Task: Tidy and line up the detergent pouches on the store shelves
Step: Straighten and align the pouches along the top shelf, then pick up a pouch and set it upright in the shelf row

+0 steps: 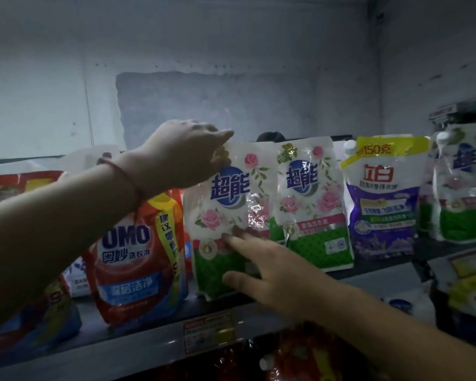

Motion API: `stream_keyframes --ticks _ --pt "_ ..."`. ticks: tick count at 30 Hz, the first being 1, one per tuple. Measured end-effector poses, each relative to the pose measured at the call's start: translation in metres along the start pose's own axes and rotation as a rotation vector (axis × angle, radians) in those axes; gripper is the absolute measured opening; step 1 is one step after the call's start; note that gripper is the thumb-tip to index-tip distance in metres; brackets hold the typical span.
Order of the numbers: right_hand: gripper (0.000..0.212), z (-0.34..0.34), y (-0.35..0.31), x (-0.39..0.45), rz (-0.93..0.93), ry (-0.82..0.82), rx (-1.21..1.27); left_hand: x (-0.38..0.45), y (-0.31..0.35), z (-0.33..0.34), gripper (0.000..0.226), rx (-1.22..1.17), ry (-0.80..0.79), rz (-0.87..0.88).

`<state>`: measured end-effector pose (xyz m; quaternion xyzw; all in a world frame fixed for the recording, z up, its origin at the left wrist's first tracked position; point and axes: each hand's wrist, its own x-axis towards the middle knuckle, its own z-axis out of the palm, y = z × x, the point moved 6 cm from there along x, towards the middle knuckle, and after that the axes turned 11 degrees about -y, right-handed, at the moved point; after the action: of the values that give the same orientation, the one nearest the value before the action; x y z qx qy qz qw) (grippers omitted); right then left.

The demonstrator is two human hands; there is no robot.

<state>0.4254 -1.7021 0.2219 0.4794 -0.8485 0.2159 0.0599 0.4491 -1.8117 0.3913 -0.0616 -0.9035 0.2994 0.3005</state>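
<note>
The left hand [184,154] covered the top left corner of the rose pouch [228,215], so how its fingers sat on that edge wasn't visible. The left forearm ran across the red pouch [138,259], hiding its top and the first letter of the logo. The right hand [275,270] blocked part of the rose pouch's green bottom. Something dark [270,136] poked up behind the pouches, too little showing to say what. The price tag [210,332] on the shelf [368,276] edge was way too blurry to read. On the far right, the last pouch [467,182] was cut off by the frame, and the stuff below the shelf was just dark smears.
</note>
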Motion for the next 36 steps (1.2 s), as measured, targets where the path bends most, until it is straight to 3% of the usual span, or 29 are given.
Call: stream_keyframes --ticks 8,13,20,27,31,36 --pt "0.070 -0.101 0.057 -0.037 0.214 0.016 -0.166 -0.019 0.070 -0.014 0.066 -0.089 -0.146 -0.216" --pt "0.073 -0.127 0.113 -0.072 0.298 -0.026 -0.213 0.003 0.139 -0.009 0.065 -0.202 -0.251 -0.221" --pt "0.070 -0.172 0.219 -0.134 0.387 0.029 -0.135 0.078 0.247 0.007 0.063 -0.333 -0.253 -0.187" --pt "0.053 -0.185 0.293 -0.132 0.458 0.175 0.275 0.114 0.294 0.039 0.062 -0.354 -0.281 -0.285" --pt "0.027 -0.172 0.313 -0.110 0.367 0.302 0.719 0.116 0.310 0.060 0.066 -0.282 -0.298 -0.329" --pt "0.008 -0.162 0.339 -0.102 0.483 0.521 1.091 0.107 0.322 0.078 0.072 -0.330 -0.243 -0.336"
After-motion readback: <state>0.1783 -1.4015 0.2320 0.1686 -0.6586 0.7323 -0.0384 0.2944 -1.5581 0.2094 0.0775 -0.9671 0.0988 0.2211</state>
